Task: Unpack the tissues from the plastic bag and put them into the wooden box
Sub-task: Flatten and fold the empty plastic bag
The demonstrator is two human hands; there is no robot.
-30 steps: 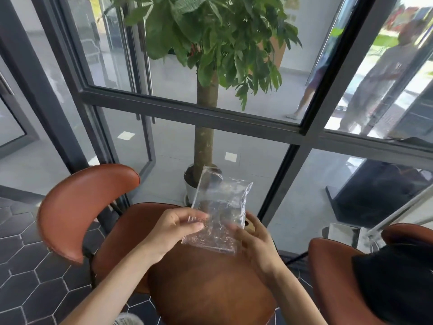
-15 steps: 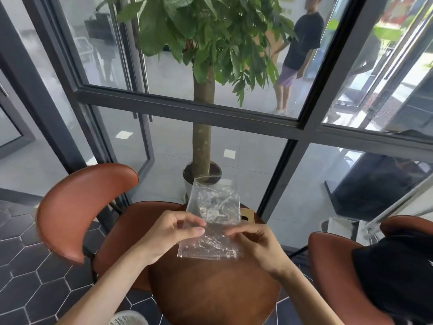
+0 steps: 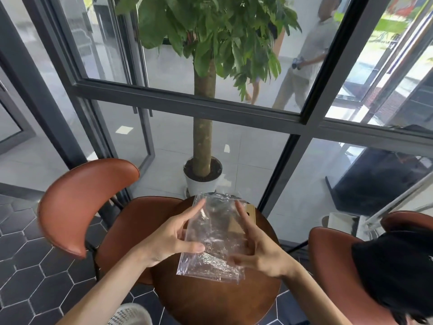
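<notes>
Over the round table, clear plastic bag held flat between both hands, left hand and right hand half open, fingers spread along its sides, wooden box partly hidden behind it.

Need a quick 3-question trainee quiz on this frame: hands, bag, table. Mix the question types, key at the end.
1. True or false: the clear plastic bag lies untouched on the floor.
2. Multiple choice: the wooden box shows where? A) on the far part of the round table, mostly behind the bag; B) on the brown chair; C) beside the plant pot.
3. Fill in: the left hand and right hand hold the bag from its two ____.

Key: 1 false, both hands hold it over the table; 2 A; 3 sides.
</notes>
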